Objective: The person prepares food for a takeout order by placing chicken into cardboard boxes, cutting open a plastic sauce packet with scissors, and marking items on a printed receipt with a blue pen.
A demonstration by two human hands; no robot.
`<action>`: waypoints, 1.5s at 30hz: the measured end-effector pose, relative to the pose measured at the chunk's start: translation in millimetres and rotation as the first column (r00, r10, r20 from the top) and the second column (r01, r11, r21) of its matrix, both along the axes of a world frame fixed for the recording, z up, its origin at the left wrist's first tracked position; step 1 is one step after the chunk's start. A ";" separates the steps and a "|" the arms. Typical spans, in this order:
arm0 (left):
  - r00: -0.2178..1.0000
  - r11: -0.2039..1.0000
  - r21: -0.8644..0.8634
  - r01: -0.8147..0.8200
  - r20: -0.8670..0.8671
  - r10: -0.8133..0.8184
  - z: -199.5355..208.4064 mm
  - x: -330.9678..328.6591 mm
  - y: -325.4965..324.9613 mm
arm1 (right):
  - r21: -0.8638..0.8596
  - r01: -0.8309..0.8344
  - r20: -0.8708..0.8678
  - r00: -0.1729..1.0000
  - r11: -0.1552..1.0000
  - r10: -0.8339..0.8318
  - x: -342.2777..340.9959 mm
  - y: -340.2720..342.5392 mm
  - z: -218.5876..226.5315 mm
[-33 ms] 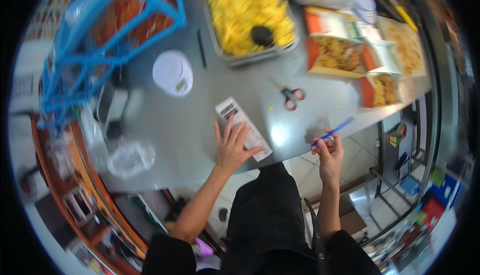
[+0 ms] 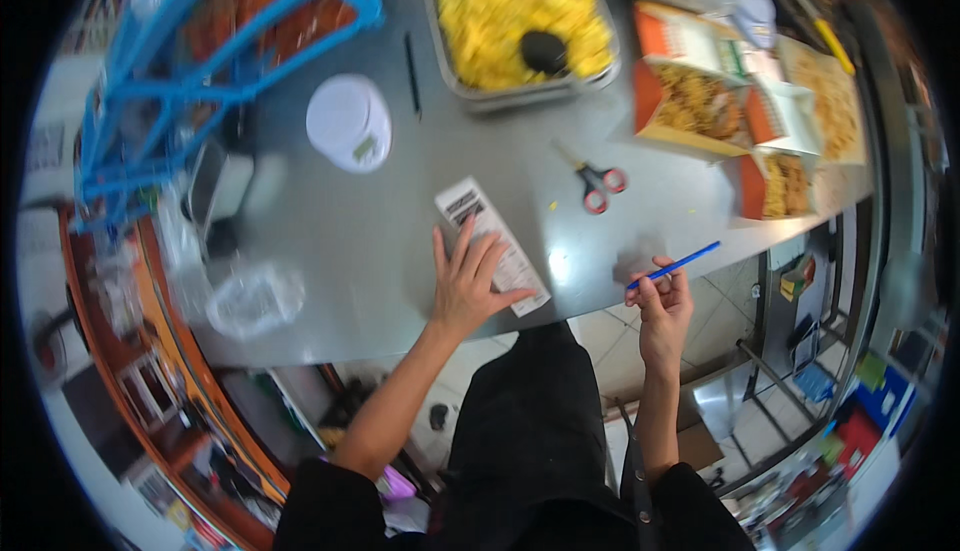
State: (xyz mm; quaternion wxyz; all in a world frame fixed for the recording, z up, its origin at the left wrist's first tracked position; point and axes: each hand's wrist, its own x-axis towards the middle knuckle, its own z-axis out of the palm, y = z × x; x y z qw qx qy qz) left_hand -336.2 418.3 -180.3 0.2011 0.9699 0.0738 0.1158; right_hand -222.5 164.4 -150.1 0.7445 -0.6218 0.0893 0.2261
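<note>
A long white printed paper slip (image 2: 515, 269) lies slantwise on the metal table. My left hand (image 2: 464, 286) rests on it with fingers spread, covering its left side, the thumb near its lower end. Off the table's front edge, my right hand (image 2: 662, 313) pinches a slim blue pen (image 2: 692, 256) between thumb and fingers. The pen points up to the right, away from the slip. Beyond the hands are scissors (image 2: 594, 187) with red and black handles, nearest to the slip's right side.
A white kitchen scale (image 2: 350, 127) and a dark thin stick (image 2: 412, 76) lie farther back. Behind stands a metal tray (image 2: 488, 103) of yellow food. Open food boxes (image 2: 695, 141) are at the right, a blue rack (image 2: 205, 91) at the left, and a clear plastic bag (image 2: 255, 301) at front left.
The view has shifted slightly, so the table's things sit a little differently in the picture. Both hands keep nearly the same pose, the pen tilted a little flatter.
</note>
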 end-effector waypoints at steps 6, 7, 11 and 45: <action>0.998 0.991 -0.137 -0.008 0.058 0.016 -0.6 -6.5 11.9 | 0.094 -0.148 0.101 0.985 0.985 0.138 -23.7 58.4 -20.0; 0.996 0.981 -0.186 -0.045 0.068 0.059 1.0 -6.6 10.9 | 0.091 -0.186 0.137 0.975 0.978 0.173 -22.7 70.1 -16.0; 0.983 0.947 -0.305 -0.097 0.118 0.139 -9.1 -10.7 7.8 | -0.042 -0.351 0.296 0.890 0.936 0.347 -25.4 93.4 -21.9; 0.987 0.962 -0.243 -0.122 0.077 0.144 -4.6 -16.0 2.9 | -0.188 -0.558 0.426 0.695 0.808 0.579 -12.9 114.0 -33.0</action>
